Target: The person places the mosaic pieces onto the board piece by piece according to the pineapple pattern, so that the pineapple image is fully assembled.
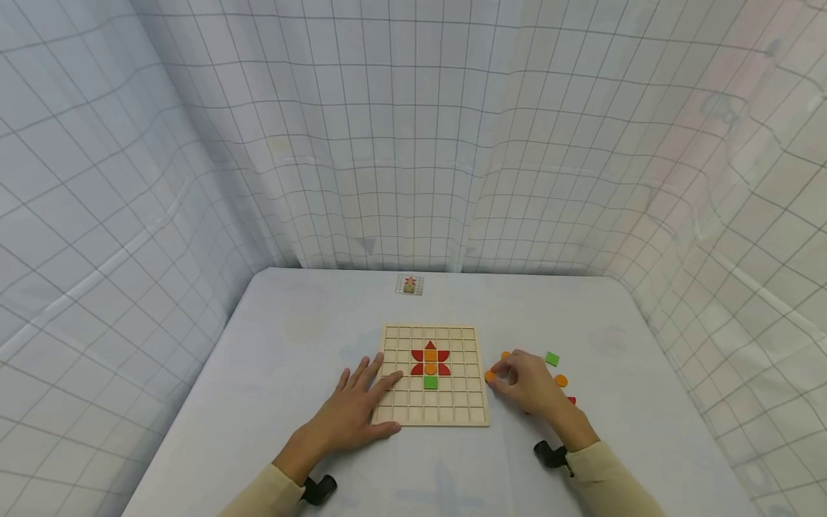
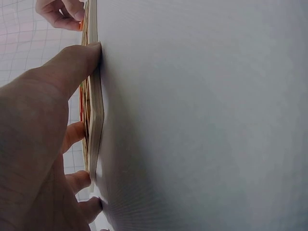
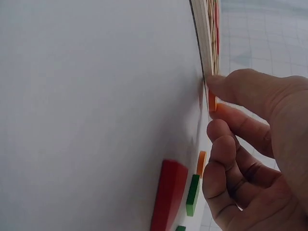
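Note:
A wooden grid board (image 1: 455, 413) lies flat on the white table. On it sit a red triangle (image 1: 430, 345), an orange square (image 1: 430, 355), several red curved pieces (image 1: 443, 355), an orange disc (image 1: 431, 369) and a green square (image 1: 431, 383). Fingers spread, my left hand (image 1: 351, 413) rests over the board's left edge, its thumb on the near rim, as the left wrist view also shows. Just off the board's right edge, my right hand (image 1: 531, 384) pinches another orange disc (image 3: 212, 102) between thumb and index finger. The other right fingers are curled beneath.
Right of the board, around the right hand, lie a loose green square (image 1: 552, 358), an orange disc (image 1: 561, 380) and a red piece (image 1: 571, 401). A small patterned card (image 1: 410, 285) is near the table's far edge. White grid-lined curtains (image 1: 400, 143) enclose the table.

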`<state>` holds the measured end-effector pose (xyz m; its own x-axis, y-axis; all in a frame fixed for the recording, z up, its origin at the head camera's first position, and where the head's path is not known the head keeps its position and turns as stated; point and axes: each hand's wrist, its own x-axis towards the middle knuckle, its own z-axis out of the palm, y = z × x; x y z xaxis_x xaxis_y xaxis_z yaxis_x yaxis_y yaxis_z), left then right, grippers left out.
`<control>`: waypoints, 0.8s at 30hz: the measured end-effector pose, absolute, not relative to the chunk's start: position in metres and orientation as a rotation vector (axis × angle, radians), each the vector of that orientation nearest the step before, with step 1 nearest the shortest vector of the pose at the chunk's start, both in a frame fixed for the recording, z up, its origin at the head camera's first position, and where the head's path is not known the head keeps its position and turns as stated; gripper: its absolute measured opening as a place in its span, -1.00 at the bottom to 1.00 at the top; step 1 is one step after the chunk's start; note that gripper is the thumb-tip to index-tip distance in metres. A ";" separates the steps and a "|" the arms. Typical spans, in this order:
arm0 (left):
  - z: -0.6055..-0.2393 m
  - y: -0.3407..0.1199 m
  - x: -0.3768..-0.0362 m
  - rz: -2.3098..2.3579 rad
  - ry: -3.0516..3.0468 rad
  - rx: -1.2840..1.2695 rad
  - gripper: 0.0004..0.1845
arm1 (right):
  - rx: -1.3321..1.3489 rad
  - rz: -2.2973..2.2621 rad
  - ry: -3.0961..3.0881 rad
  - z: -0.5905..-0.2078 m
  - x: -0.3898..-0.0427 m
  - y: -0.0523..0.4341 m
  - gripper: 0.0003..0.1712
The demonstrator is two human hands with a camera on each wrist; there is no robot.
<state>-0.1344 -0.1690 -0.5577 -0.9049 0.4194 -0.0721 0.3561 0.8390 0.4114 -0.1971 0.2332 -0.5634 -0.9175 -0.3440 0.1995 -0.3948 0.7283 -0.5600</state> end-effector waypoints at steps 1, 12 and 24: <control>-0.558 -0.169 -0.134 0.593 2.857 0.604 0.02 | 0.603 0.939 -2.857 -0.563 -0.197 0.232 -0.85; -0.560 -0.168 -0.134 0.582 2.864 0.590 0.03 | 0.657 0.955 -2.803 -0.555 -0.194 0.218 -0.83; -0.562 -0.168 -0.134 0.584 2.866 0.592 0.03 | 0.817 1.008 -2.845 -0.556 -0.189 0.182 -0.86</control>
